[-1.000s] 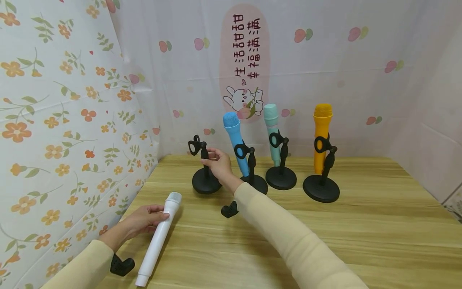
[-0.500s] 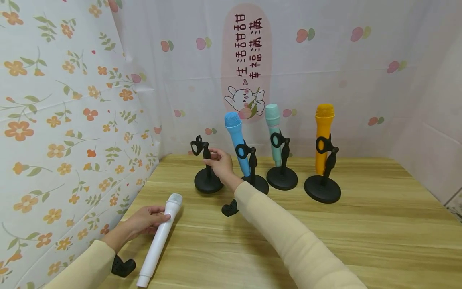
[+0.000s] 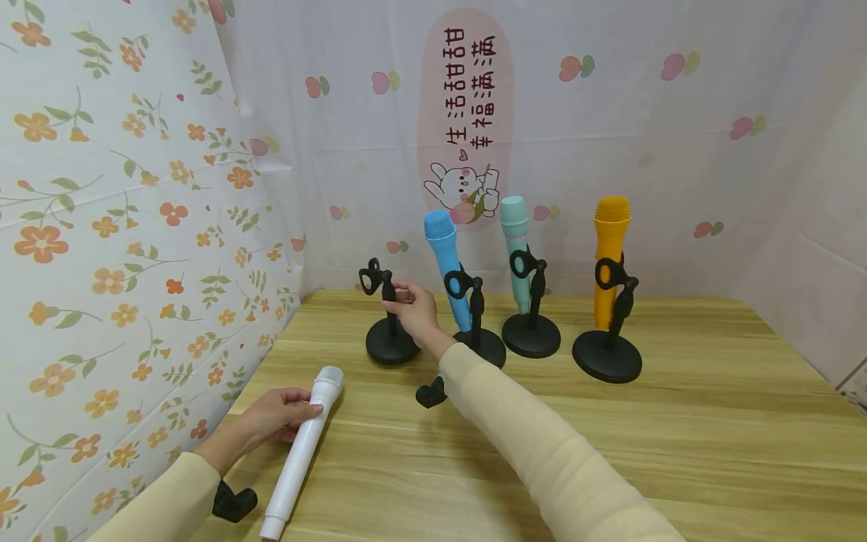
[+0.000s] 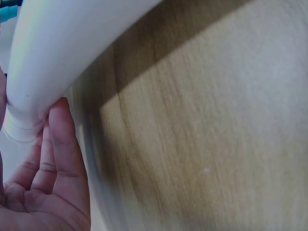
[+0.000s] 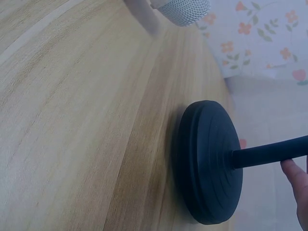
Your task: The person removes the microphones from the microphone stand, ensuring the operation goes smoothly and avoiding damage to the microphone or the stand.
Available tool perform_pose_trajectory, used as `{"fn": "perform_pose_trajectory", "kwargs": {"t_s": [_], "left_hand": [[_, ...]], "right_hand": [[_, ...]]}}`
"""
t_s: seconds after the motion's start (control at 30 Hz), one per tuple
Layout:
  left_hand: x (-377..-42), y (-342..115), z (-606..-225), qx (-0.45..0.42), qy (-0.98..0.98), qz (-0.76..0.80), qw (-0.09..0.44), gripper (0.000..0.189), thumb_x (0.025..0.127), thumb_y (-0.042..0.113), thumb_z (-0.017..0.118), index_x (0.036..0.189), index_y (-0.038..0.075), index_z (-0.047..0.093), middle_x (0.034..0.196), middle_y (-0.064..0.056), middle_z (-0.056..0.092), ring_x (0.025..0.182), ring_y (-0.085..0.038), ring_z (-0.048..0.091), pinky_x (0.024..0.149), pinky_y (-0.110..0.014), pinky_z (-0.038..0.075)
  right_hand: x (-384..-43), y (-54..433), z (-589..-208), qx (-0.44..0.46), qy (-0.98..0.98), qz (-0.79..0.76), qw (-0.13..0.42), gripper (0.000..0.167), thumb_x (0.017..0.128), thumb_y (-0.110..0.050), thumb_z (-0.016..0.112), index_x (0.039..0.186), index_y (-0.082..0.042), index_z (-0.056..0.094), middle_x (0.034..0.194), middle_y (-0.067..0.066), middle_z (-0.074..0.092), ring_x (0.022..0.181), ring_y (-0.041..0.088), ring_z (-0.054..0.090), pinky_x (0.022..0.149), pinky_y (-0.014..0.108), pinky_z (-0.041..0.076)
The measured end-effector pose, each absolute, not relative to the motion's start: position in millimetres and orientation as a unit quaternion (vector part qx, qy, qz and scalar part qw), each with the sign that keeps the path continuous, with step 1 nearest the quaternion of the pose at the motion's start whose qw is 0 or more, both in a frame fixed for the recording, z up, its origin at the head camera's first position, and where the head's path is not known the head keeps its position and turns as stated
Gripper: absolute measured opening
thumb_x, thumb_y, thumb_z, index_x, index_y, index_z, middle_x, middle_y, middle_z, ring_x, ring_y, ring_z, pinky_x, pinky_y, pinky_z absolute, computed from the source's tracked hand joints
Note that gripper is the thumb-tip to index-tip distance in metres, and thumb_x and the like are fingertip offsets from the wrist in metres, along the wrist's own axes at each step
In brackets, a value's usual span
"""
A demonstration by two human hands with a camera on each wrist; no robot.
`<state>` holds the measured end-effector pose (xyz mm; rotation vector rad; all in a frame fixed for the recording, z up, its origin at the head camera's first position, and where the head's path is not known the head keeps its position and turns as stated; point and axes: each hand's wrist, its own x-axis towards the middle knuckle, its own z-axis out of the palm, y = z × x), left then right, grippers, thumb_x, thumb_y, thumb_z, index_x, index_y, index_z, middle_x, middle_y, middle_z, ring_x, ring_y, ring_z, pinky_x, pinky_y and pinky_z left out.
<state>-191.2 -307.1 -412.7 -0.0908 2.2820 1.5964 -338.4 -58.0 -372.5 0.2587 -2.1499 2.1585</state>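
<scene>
My left hand point(image 3: 274, 416) holds a white microphone point(image 3: 298, 459) just below its mesh head. The microphone slants over the table at the left, its tail toward me. In the left wrist view, my fingers reach along one side of its smooth white body point(image 4: 62, 48). My right hand point(image 3: 415, 310) pinches the post of a black microphone stand point(image 3: 393, 348) at the back left. This stand's clip point(image 3: 370, 277) holds nothing. In the right wrist view, its round base point(image 5: 209, 163) sits on the wood, with a fingertip touching the post.
To the right stand several more black stands, holding a blue microphone point(image 3: 447, 263), a mint-green microphone point(image 3: 516, 256) and an orange microphone point(image 3: 609, 256). The blue one is close beside my right hand. A flowered curtain point(image 3: 101, 226) borders the wooden table point(image 3: 711, 421) at the left.
The head view has shifted slightly. Both hands keep their grips, and the microphones and stands stay where they were.
</scene>
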Motion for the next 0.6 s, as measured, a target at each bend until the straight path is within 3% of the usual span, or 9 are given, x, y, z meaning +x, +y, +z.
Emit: {"fn": "perform_pose_trajectory", "kwargs": {"t_s": [0.6], "left_hand": [[-189.7, -302.6, -417.1, -0.061, 0.824, 0.542, 0.156, 0.047, 0.089, 0.024, 0.073, 0.119, -0.008, 0.057, 0.087, -0.005, 0.066, 0.078, -0.018, 0.063, 0.066, -0.035, 0.055]], "right_hand": [[-341.5, -59.6, -380.5, 0.083, -0.698, 0.71, 0.039, 0.038, 0.085, -0.005, 0.075, 0.122, -0.01, 0.065, 0.103, 0.008, 0.068, 0.094, 0.022, 0.068, 0.084, 0.036, 0.055]]}}
